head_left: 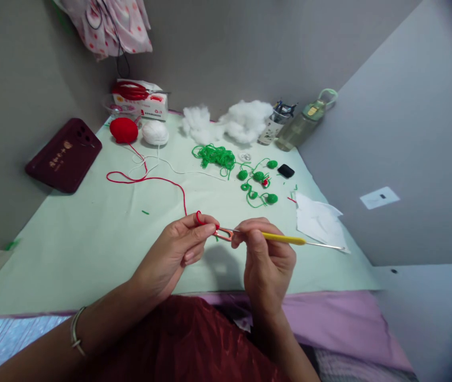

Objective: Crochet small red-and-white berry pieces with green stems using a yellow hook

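Both hands work above the pale green mat [90,239]. Left hand [178,249] pinches red yarn [146,179], looped over its forefinger. Right hand [267,260] grips a yellow-handled crochet hook [283,238], tip meeting the left fingertips. Yarn trails to the red ball [124,130].

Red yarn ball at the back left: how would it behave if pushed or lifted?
The red yarn ball looks round, so it would probably roll when pushed. It seems soft and light, likely squashing under fingers. Its strand trails loosely to the left hand, so moving it would likely drag or unwind yarn.
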Motion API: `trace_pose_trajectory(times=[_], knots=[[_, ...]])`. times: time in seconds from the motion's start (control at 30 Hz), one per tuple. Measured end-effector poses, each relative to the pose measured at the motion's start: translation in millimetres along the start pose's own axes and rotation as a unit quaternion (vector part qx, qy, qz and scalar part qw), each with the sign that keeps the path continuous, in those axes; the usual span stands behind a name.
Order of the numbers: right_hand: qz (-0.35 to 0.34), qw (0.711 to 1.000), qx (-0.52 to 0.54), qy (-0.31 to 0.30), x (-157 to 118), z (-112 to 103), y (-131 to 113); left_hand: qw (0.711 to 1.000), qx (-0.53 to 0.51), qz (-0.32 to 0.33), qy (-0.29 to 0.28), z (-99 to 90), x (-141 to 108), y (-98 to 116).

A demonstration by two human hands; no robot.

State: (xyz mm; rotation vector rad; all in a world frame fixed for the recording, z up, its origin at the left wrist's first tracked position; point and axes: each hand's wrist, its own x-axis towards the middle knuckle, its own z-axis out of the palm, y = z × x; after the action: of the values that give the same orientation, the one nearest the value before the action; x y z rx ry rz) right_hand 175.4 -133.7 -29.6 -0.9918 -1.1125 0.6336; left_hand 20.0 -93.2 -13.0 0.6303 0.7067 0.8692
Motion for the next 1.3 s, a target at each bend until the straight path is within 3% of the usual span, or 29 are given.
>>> trace_pose_trajectory(times=[0.4, 0.97, 1.3], knots=[[-0.007, 1.0, -0.018, -0.003, -0.3, 2.5, -1.8, 1.0, 0.005, -0.006, 0.0, 0.1, 0.8, -1.7], [-0.116, 0.982, -0.152, -0.006, -4.3, 1.2, -7.7, 0.999, 0.045, 0.02, 0.02, -1.2, -1.4, -2.7], [-0.123, 0.979, -0.164, -0.016, -5.8, 1.7, -6.4, 0.998, 0.056, 0.029, 0.026, -0.5, -1.1, -2.9]])
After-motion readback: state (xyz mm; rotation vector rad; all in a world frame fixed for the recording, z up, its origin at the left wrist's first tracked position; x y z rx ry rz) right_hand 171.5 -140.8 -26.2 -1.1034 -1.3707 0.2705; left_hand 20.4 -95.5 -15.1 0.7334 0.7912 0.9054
